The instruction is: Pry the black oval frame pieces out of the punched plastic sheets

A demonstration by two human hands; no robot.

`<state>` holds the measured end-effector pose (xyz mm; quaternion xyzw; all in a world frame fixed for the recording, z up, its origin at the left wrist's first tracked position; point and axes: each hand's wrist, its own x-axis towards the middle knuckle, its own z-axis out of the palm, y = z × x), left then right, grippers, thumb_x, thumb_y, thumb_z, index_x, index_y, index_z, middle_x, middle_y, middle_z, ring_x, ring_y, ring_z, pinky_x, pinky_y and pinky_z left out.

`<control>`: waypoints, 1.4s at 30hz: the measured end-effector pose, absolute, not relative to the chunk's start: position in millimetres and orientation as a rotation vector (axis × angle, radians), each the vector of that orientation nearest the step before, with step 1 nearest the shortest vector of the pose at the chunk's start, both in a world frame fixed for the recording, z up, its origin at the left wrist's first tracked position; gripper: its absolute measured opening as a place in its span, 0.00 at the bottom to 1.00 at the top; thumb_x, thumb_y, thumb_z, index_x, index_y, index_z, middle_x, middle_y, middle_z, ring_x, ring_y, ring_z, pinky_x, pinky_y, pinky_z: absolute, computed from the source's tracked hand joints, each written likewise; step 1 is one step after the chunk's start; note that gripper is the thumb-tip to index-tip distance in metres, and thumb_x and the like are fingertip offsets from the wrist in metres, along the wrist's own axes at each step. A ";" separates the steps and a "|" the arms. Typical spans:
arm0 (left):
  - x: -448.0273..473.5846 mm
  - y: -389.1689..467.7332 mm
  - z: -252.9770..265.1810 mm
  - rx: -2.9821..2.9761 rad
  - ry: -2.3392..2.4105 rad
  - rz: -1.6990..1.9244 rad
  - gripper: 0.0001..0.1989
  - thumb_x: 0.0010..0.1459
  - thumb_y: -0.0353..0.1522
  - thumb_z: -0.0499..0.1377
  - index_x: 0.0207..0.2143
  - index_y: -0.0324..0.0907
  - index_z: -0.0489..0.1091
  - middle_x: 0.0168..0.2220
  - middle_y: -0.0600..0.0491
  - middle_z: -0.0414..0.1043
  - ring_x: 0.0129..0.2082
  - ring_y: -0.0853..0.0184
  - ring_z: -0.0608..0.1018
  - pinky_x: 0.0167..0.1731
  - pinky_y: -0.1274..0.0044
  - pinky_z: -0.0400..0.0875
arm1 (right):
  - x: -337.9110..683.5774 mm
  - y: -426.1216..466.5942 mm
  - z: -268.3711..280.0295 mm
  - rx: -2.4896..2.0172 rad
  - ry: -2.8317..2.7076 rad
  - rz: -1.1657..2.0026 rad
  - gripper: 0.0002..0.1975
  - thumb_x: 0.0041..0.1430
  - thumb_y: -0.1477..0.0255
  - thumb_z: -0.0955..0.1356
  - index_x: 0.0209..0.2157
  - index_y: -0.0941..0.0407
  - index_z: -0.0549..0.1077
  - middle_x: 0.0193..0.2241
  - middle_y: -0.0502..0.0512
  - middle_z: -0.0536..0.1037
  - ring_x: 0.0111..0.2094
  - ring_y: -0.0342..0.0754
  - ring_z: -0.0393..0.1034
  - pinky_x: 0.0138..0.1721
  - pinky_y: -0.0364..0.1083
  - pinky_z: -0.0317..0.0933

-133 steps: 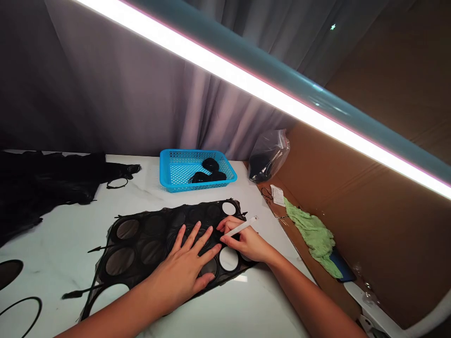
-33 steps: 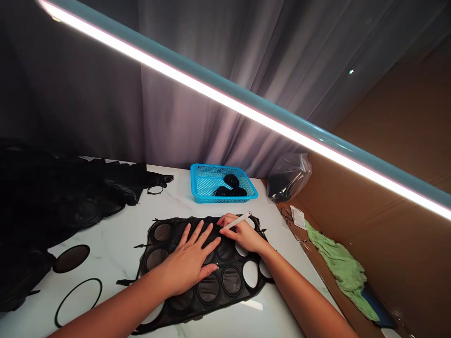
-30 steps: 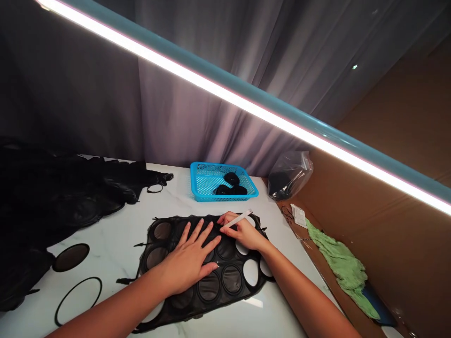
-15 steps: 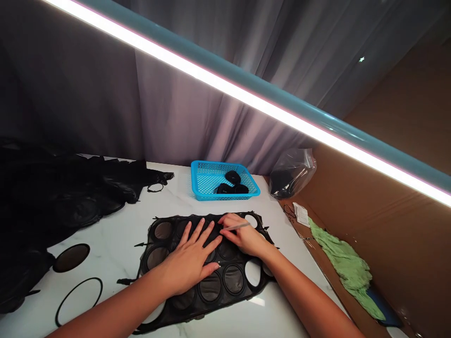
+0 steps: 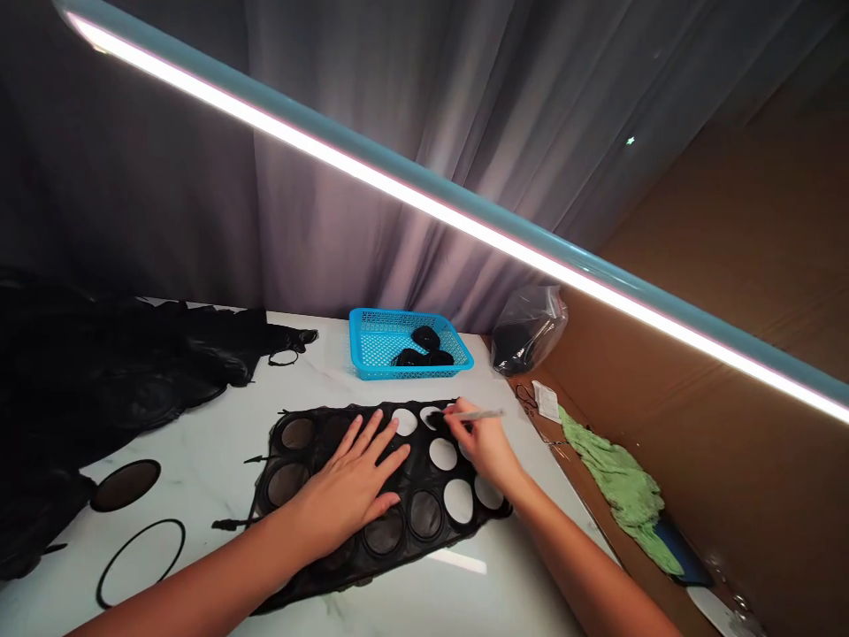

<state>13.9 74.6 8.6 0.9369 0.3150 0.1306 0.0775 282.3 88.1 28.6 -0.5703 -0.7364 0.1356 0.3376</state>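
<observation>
A black rubber sheet [image 5: 415, 473] with rows of round rings lies on the white table. My left hand [image 5: 355, 478] rests flat on the sheet, fingers spread. Several circles are open and show white through them; others are still filled with thin dark film. My right hand [image 5: 481, 433] pinches a slim, pale, stick-like tool [image 5: 487, 413] at the sheet's far right part. Beside its fingertips, a dark scrap [image 5: 438, 421] lies partly over a white circle. The tool's tip is hidden, so whether it grips the scrap cannot be made out.
Behind the sheet stands a blue basket [image 5: 356, 361] with black ring bundles [image 5: 425, 337]. A heap of black sheets [image 5: 133, 372] covers the left. Near it lie a dark disc [image 5: 126, 485] and a large ring [image 5: 99, 584]. A clear bag [image 5: 531, 327] and green cloth [image 5: 616, 478] are at right.
My right hand has moved right with the tool, away from my left hand. Circles beside my left fingers that were dark now show white. A dark scrap has appeared at my right fingertips.
</observation>
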 end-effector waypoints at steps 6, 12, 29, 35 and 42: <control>4.7 53.5 9.9 2.768 0.792 0.304 0.29 0.64 0.40 0.58 0.65 0.51 0.56 0.68 0.48 0.50 0.66 0.52 0.56 0.62 0.57 0.54 | 246.1 55.3 22.1 -1.300 -2.044 0.701 0.06 0.65 0.73 0.63 0.34 0.55 0.71 0.33 0.51 0.76 0.34 0.45 0.68 0.36 0.43 0.59; 6.7 51.8 13.7 2.755 0.810 0.286 0.28 0.64 0.40 0.58 0.65 0.53 0.57 0.68 0.48 0.50 0.67 0.50 0.54 0.62 0.56 0.54 | 248.6 57.0 25.4 -1.195 -2.116 0.845 0.08 0.63 0.74 0.67 0.28 0.55 0.68 0.39 0.52 0.75 0.40 0.47 0.68 0.43 0.45 0.60; 6.7 51.5 8.6 2.768 0.802 0.320 0.29 0.63 0.38 0.58 0.65 0.53 0.56 0.69 0.48 0.49 0.67 0.50 0.55 0.62 0.56 0.52 | 245.8 51.7 24.7 -1.201 -2.190 0.817 0.08 0.65 0.73 0.66 0.29 0.55 0.68 0.40 0.53 0.71 0.40 0.45 0.66 0.42 0.45 0.61; 6.5 51.1 8.4 2.768 0.799 0.272 0.27 0.64 0.40 0.57 0.65 0.53 0.57 0.69 0.48 0.48 0.67 0.50 0.53 0.62 0.56 0.52 | 233.5 48.8 6.4 -1.262 -2.278 0.405 0.08 0.67 0.76 0.60 0.35 0.54 0.69 0.37 0.57 0.73 0.39 0.50 0.65 0.41 0.48 0.61; 4.0 49.6 9.4 2.744 0.796 0.371 0.26 0.66 0.40 0.56 0.65 0.53 0.57 0.69 0.51 0.46 0.68 0.49 0.50 0.62 0.56 0.52 | 296.9 72.1 33.4 -1.667 -1.627 0.226 0.11 0.66 0.66 0.60 0.32 0.55 0.67 0.27 0.52 0.72 0.28 0.48 0.64 0.31 0.44 0.57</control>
